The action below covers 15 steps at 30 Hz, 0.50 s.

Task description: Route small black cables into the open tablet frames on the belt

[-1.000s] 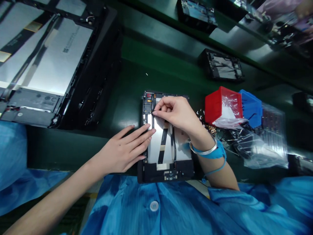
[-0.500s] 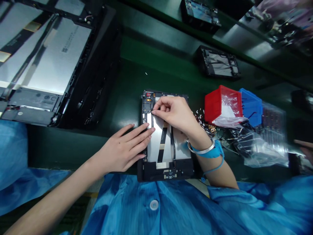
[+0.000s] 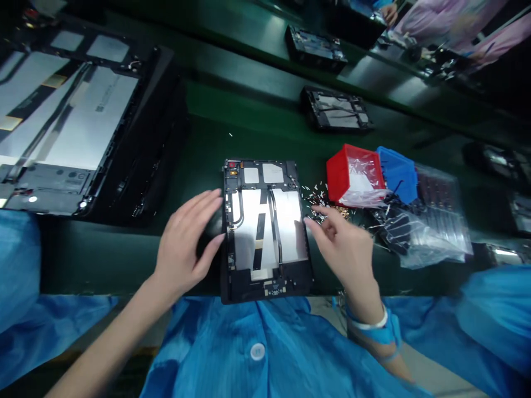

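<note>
Fingers of the left hand (image 3: 178, 243) extended and unclasped beside the opened device (image 3: 291, 232), contact unconfirmed. Right hand (image 3: 348, 249) loosely curled, thumb and index parted, at the opposite edge. Device lies on the green bench (image 3: 207, 124), left of scattered white slips (image 3: 318, 194) and a red bin (image 3: 335, 178).

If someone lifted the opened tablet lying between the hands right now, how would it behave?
The tablet would probably stay stiff, judging by its flat, framed body. It seems fragile: the black strips running along it lie uncovered and could snag. Its wide, flat shape makes rolling unlikely.
</note>
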### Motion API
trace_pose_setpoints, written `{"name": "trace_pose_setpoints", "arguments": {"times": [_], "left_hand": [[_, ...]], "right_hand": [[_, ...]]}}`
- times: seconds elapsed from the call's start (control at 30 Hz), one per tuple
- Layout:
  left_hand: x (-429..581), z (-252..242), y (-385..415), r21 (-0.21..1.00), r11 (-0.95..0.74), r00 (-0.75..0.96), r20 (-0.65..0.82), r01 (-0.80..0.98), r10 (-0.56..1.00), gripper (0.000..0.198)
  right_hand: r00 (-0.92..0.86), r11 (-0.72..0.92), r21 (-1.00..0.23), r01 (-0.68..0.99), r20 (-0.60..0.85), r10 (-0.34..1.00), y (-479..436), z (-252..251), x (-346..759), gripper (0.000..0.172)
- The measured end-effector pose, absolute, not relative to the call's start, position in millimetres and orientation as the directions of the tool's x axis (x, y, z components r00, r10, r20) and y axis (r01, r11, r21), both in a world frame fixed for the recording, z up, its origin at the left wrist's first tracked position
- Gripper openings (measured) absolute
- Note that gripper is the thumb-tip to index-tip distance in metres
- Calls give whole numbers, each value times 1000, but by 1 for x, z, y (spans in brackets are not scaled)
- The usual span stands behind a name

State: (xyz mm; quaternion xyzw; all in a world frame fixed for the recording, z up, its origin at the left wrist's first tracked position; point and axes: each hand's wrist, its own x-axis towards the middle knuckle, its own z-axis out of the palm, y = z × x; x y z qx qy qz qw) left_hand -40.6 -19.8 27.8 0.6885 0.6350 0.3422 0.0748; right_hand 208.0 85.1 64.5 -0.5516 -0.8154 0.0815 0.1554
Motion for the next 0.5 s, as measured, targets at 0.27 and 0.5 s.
{"name": "trace_pose_setpoints", "arguments": {"times": [0.27,0.5], "left_hand": [[-9,43,-87,759,226,-362,14,611,932,58],[-25,77,-17,971,232,-489,-175,58,855,56]], "right_hand": [[-344,175,-626,760,-158,926,40,56,196,50],[-368,185,-832,523,-25,930,59,59,222,38]]}}
